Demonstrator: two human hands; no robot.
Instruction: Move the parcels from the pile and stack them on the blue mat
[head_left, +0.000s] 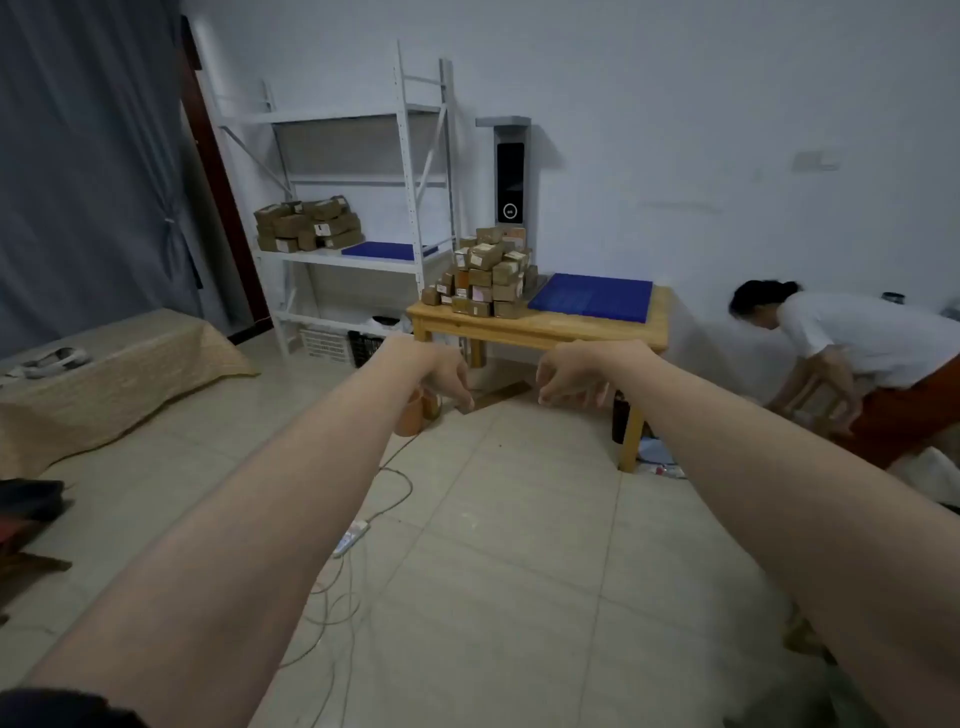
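- The tiled floor (519, 571) fills the lower half of your view; loose cables (358, 519) and a power strip (352, 536) trail across it
- To your left sits a low bench draped in a tan cloth (104, 374); behind it hangs a grey curtain (78, 156)
- A white metal shelving rack (337, 208) stands against the far wall; its middle shelf carries a second heap of brown boxes (309, 223) beside a blue pad (387, 250)
- The wooden table (545, 327) stands well ahead of you, to the right of the rack; a person in a white shirt (852, 338) bends over at its right
- The blue mat (592, 297) lies flat on the table's right part, bare on top
- The pile of parcels (483, 278) rises on the table's left part, just beside the mat's left edge
- Your left hand (447, 376) is stretched forward, well short of the table; its fingers hang loosely curled and hold nothing
- Your right hand (571, 382) hovers near it, apart from it; fingers likewise loosely curled, nothing in them
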